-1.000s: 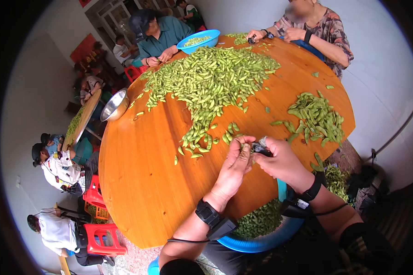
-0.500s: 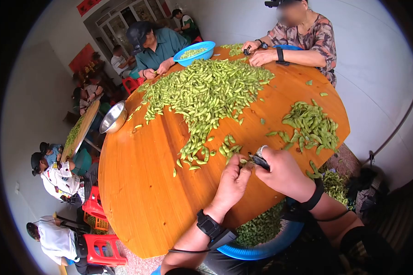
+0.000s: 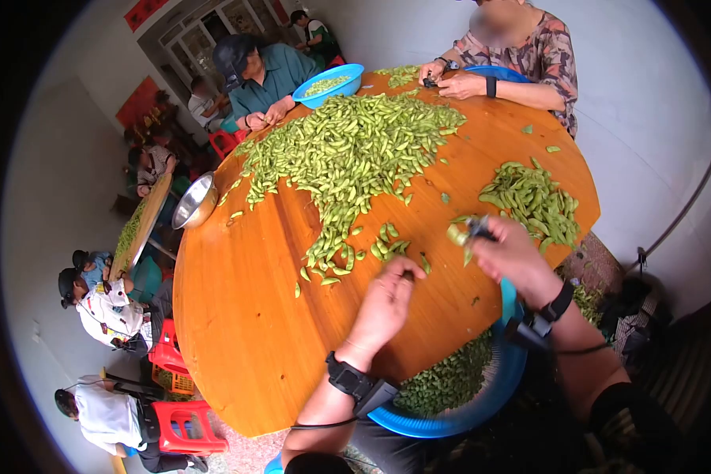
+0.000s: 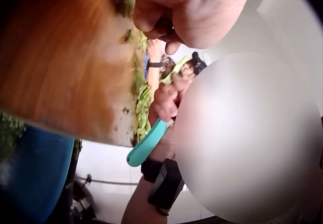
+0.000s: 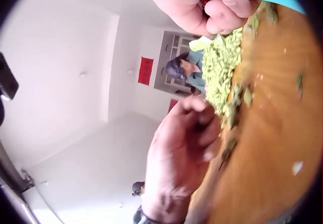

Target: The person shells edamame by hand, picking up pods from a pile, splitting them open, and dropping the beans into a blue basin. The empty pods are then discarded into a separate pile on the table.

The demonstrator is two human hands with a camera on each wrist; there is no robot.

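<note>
My right hand [image 3: 515, 259] grips a teal-handled tool [image 4: 148, 145] whose dark front end sticks out past the thumb. A pale green bean pod [image 3: 456, 235] is held at that dark end, blurred in the head view. This hand hovers over the table beside a small heap of pods [image 3: 533, 201] on the right. My left hand [image 3: 383, 304] is low over the wood, its fingers loosely curled near a few loose pods [image 3: 387, 243]. Nothing shows between those fingers in the right wrist view.
A large pile of pods [image 3: 355, 150] covers the middle of the round wooden table [image 3: 237, 332]. Below its near edge stands a blue tub [image 3: 517, 371] of green pieces. A steel bowl [image 3: 195, 201] and blue basin [image 3: 329, 84] are farther off. Two people sit across.
My hands were together around the tool and a pod; they have parted. The right hand has moved right and up toward the small heap with a pod, the left slightly left.
</note>
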